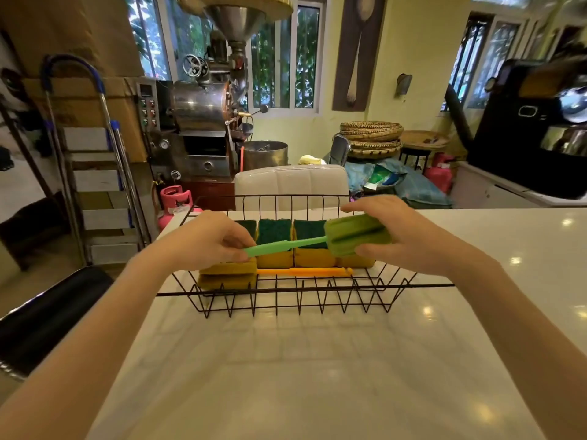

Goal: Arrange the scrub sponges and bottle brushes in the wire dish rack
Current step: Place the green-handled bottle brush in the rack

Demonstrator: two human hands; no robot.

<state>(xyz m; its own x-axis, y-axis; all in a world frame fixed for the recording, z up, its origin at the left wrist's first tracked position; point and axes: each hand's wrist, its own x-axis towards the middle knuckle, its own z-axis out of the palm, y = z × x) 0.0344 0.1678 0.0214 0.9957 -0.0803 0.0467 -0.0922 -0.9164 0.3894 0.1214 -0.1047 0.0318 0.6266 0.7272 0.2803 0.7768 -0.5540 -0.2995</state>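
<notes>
A black wire dish rack (287, 292) stands on the white table. Inside it, several yellow scrub sponges with green tops (274, 246) stand in a row. An orange bottle brush (305, 271) lies flat in front of them, its foam head at the rack's left end. A green bottle brush (320, 240) hangs level above the sponges. My left hand (206, 238) pinches the end of its thin handle. My right hand (403, 233) grips its green foam head (357, 235).
The white glossy table (301, 376) stretches toward me. A white chair back (290, 182) sits just behind the rack. A black chair (47, 315) is at the left edge. Machines, a ladder, baskets and pink gas cylinders fill the room beyond.
</notes>
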